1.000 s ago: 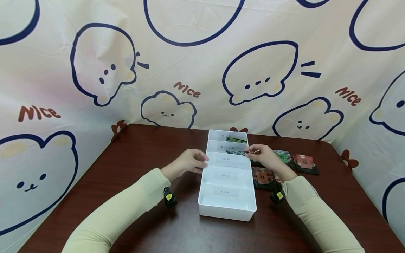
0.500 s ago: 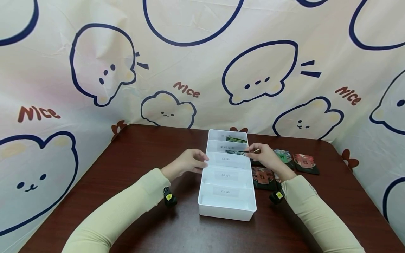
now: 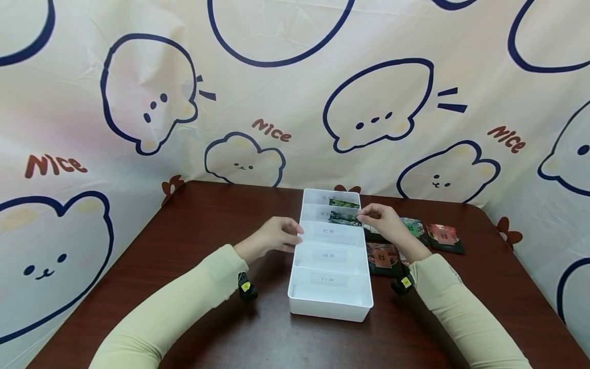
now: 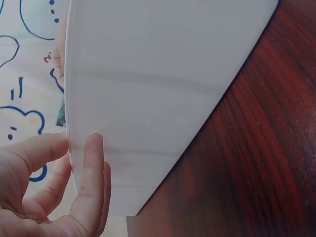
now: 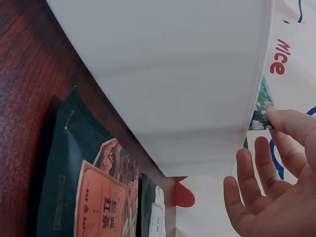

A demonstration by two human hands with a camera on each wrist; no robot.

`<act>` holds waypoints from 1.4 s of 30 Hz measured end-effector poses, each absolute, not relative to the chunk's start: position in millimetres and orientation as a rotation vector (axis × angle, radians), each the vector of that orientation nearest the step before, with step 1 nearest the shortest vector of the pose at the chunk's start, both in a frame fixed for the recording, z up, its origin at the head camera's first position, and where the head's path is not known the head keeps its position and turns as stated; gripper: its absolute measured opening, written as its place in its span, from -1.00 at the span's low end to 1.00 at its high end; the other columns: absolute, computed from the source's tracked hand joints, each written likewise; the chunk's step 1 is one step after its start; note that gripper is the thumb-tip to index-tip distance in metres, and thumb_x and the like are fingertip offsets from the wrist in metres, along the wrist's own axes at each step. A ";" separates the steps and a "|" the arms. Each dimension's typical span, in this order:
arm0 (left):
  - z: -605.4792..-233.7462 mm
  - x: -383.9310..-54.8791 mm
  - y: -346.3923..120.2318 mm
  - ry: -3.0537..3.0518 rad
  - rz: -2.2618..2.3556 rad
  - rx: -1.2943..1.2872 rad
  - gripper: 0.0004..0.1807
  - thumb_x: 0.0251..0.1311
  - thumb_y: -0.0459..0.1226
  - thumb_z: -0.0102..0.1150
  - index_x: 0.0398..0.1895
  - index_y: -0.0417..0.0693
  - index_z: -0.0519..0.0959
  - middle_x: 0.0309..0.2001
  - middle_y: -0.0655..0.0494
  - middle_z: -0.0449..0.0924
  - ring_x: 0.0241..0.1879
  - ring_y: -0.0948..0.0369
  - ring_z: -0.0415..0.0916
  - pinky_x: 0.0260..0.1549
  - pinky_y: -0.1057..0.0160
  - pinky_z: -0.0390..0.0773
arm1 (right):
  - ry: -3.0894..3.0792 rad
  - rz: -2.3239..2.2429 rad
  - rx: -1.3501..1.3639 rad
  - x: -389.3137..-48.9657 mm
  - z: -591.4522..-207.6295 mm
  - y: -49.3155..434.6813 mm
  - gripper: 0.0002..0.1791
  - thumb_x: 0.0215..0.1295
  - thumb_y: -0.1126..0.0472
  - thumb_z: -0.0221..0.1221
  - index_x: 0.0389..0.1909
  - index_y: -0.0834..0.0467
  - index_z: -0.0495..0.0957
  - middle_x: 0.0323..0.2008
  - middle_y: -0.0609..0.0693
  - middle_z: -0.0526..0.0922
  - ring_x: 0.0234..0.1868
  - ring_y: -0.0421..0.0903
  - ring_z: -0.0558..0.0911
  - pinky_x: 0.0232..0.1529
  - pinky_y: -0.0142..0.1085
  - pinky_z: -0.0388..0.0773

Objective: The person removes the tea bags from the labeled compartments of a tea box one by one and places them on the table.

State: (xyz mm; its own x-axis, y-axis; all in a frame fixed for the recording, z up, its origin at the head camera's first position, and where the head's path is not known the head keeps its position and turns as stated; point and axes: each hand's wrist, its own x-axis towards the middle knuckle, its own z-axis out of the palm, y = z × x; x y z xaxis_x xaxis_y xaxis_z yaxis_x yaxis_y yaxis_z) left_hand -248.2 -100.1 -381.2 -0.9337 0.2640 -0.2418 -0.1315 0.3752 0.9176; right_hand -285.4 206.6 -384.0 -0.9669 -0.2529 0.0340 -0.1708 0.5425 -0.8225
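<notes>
A long white divided box (image 3: pixel 331 297) with a label in each compartment stands lengthwise on the table. My left hand (image 3: pixel 275 236) is at its left wall, holding the rim with fingertips on both sides, as the left wrist view shows. My right hand (image 3: pixel 381 221) is over the right rim. Its thumb and fingers pinch the corner of a dark green tea packet (image 3: pixel 343 219) with white flowers, which leans in the second compartment from the back. The other fingers spread loosely in the right wrist view. Another green tea packet (image 3: pixel 343 203) sits in the rearmost compartment.
Right of the box lie several tea packets: a red-labelled one (image 3: pixel 383 259) close to its wall, a green one (image 3: pixel 415 229) partly behind the right hand, and another red one (image 3: pixel 444 237) farther right. A printed curtain (image 3: pixel 304 102) hangs behind the brown table (image 3: pixel 221 205).
The right hand has risen slightly, and the flowered packet it pinches has tipped from lying nearly flat to standing more upright, showing more of its face. The left hand and box stay put.
</notes>
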 end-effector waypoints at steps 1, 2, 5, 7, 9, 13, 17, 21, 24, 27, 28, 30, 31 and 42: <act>-381.3 -248.4 -100.0 2.292 1.578 0.116 -0.80 0.11 -0.43 0.33 -0.18 -0.20 0.60 -0.17 -0.11 0.56 -0.31 0.11 0.63 -0.27 0.13 0.72 | 2.692 -1.423 -0.376 -285.7 -383.2 206.5 -0.70 0.38 0.03 0.16 -0.06 0.17 0.57 -0.05 0.12 0.59 -0.11 0.03 0.54 -0.11 -0.21 0.51; -381.3 -248.6 -100.1 2.292 1.579 0.117 -0.80 0.11 -0.43 0.33 -0.18 -0.20 0.60 -0.17 -0.11 0.56 -0.31 0.11 0.63 -0.27 0.14 0.72 | 2.706 -1.433 -0.382 -286.3 -382.8 206.5 -0.69 0.38 0.02 0.15 -0.06 0.17 0.57 -0.05 0.12 0.59 -0.12 0.00 0.54 -0.09 -0.18 0.51; -381.8 -249.3 -100.4 2.292 1.580 0.117 -0.80 0.11 -0.43 0.33 -0.18 -0.20 0.60 -0.17 -0.11 0.56 -0.31 0.12 0.63 -0.28 0.14 0.72 | 2.739 -1.500 -0.395 -286.9 -381.5 205.9 -0.66 0.39 -0.01 0.13 -0.04 0.17 0.55 -0.05 0.12 0.59 -0.08 0.02 0.55 -0.03 -0.10 0.52; -382.2 -249.4 -100.6 2.287 1.580 0.121 -0.78 0.11 -0.43 0.33 -0.16 -0.22 0.59 -0.17 -0.11 0.56 -0.31 0.12 0.63 -0.28 0.14 0.72 | 2.758 -1.560 -0.390 -286.4 -379.3 205.2 -0.64 0.39 -0.04 0.12 -0.03 0.17 0.53 -0.04 0.12 0.58 -0.06 -0.01 0.55 0.00 -0.09 0.53; -382.5 -249.4 -100.7 2.285 1.580 0.124 -0.77 0.11 -0.43 0.32 -0.15 -0.23 0.59 -0.17 -0.11 0.56 -0.32 0.12 0.63 -0.29 0.14 0.72 | 2.785 -1.625 -0.389 -285.8 -375.8 204.5 -0.60 0.39 -0.06 0.11 -0.01 0.18 0.52 -0.04 0.10 0.58 -0.04 -0.07 0.56 0.01 -0.14 0.53; -383.2 -249.4 -100.9 2.289 1.577 0.126 -0.77 0.11 -0.44 0.32 -0.14 -0.24 0.59 -0.18 -0.11 0.56 -0.32 0.12 0.63 -0.29 0.15 0.72 | 2.846 -1.773 -0.394 -284.2 -366.1 204.8 -0.57 0.39 -0.07 0.11 0.01 0.20 0.50 -0.06 -0.05 0.57 -0.03 -0.28 0.53 0.00 -0.38 0.50; -383.9 -249.7 -101.0 2.288 1.577 0.123 -0.76 0.11 -0.44 0.32 -0.13 -0.24 0.59 -0.17 -0.11 0.55 -0.32 0.13 0.63 -0.29 0.15 0.72 | 2.828 -1.981 -0.426 -281.8 -355.8 208.5 -0.64 0.39 0.02 0.13 -0.01 0.22 0.49 -0.15 -0.23 0.55 -0.10 -0.36 0.53 -0.09 -0.59 0.51; -384.0 -250.0 -100.7 2.277 1.583 0.120 -0.75 0.12 -0.44 0.31 -0.12 -0.25 0.59 -0.16 -0.12 0.54 -0.30 0.12 0.63 -0.28 0.14 0.72 | 2.749 -2.154 -0.470 -278.4 -347.5 214.5 -0.75 0.38 0.12 0.14 -0.03 0.17 0.49 -0.21 -0.24 0.55 -0.19 -0.32 0.55 -0.22 -0.59 0.57; -383.7 -250.0 -100.3 2.277 1.583 0.123 -0.76 0.12 -0.44 0.31 -0.13 -0.25 0.59 -0.16 -0.12 0.54 -0.29 0.12 0.63 -0.27 0.14 0.72 | 2.728 -2.203 -0.463 -275.6 -342.9 218.7 -0.80 0.38 0.14 0.14 -0.04 0.07 0.50 -0.21 -0.24 0.56 -0.21 -0.33 0.58 -0.31 -0.55 0.60; -383.8 -249.8 -100.3 2.276 1.585 0.119 -0.76 0.12 -0.44 0.31 -0.13 -0.25 0.59 -0.16 -0.12 0.54 -0.29 0.11 0.63 -0.27 0.14 0.72 | 2.728 -2.213 -0.465 -272.4 -339.4 223.4 -0.80 0.37 0.14 0.15 -0.02 0.02 0.51 -0.20 -0.24 0.57 -0.19 -0.35 0.60 -0.37 -0.54 0.60; -383.7 -249.5 -100.2 2.277 1.585 0.118 -0.76 0.12 -0.44 0.32 -0.13 -0.25 0.59 -0.16 -0.12 0.54 -0.29 0.11 0.63 -0.27 0.14 0.72 | 2.732 -2.212 -0.473 -271.1 -338.6 225.1 -0.79 0.36 0.14 0.16 -0.02 0.03 0.51 -0.20 -0.24 0.58 -0.19 -0.34 0.61 -0.39 -0.53 0.60; -383.6 -249.1 -100.1 2.275 1.587 0.113 -0.76 0.11 -0.44 0.32 -0.13 -0.24 0.59 -0.16 -0.12 0.54 -0.30 0.11 0.63 -0.27 0.14 0.72 | 2.732 -2.208 -0.490 -268.2 -337.6 229.4 -0.78 0.36 0.14 0.17 -0.01 0.05 0.52 -0.18 -0.22 0.58 -0.18 -0.34 0.61 -0.40 -0.54 0.60; -383.5 -248.7 -100.1 2.273 1.589 0.108 -0.76 0.11 -0.44 0.32 -0.13 -0.24 0.59 -0.16 -0.12 0.54 -0.30 0.11 0.62 -0.27 0.14 0.72 | 2.725 -2.209 -0.500 -266.5 -337.3 231.9 -0.77 0.36 0.15 0.17 -0.01 0.07 0.52 -0.17 -0.21 0.58 -0.17 -0.34 0.61 -0.40 -0.54 0.60; -384.1 -248.0 -100.0 2.299 1.582 0.127 -0.75 0.11 -0.43 0.33 -0.12 -0.25 0.59 -0.16 -0.12 0.55 -0.32 0.12 0.63 -0.27 0.14 0.72 | 2.661 -2.217 -0.474 -243.3 -344.7 269.0 -0.80 0.34 0.26 0.17 -0.05 0.17 0.54 -0.24 -0.22 0.62 -0.35 -0.35 0.57 -0.50 -0.54 0.56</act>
State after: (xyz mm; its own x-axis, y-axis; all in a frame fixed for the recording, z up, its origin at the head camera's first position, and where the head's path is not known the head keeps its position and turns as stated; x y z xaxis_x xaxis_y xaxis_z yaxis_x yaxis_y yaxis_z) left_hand -248.0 -100.0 -384.1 -0.9359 0.2658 -0.2310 -0.1208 0.3739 0.9196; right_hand -243.3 269.0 -344.7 -0.9025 0.0196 0.4303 -0.4197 0.1848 -0.8886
